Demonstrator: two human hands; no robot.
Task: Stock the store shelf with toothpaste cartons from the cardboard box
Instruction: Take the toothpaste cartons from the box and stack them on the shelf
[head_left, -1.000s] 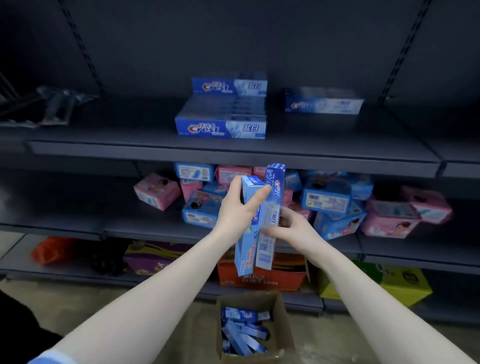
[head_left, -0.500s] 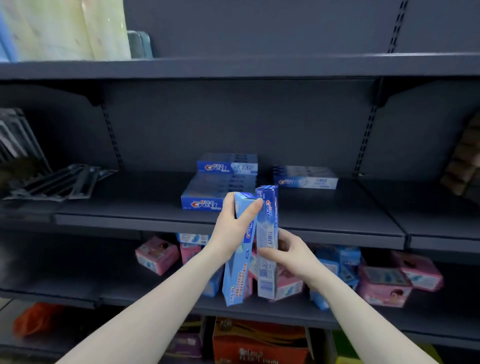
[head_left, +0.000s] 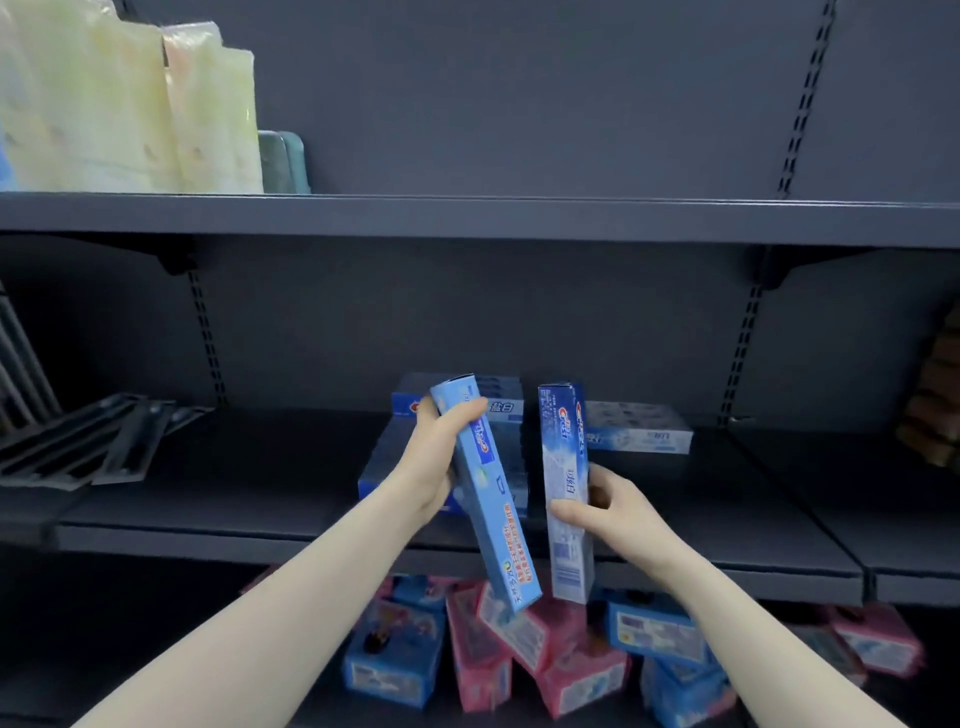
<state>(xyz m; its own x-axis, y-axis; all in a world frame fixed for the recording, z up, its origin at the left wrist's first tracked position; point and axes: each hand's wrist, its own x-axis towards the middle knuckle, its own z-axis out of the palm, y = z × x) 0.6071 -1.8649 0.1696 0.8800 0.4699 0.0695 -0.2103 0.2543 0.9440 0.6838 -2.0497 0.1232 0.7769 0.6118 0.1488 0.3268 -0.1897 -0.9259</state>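
Head view showed the left hand (head_left: 434, 457) and right hand (head_left: 602, 512) each gripping an upright toothpaste carton (head_left: 488, 499); laying both flat beside the shelf (head_left: 234, 488) stack seemed wisest.

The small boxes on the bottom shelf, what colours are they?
Pink and blue small boxes, jumbled together, seen in the head view.

a shop aisle — dark metal shelving (head_left: 467, 218) on slotted uprights (head_left: 745, 353), stacked toothpaste cartons (head_left: 639, 434), pink and blue boxed goods (head_left: 571, 670) below.
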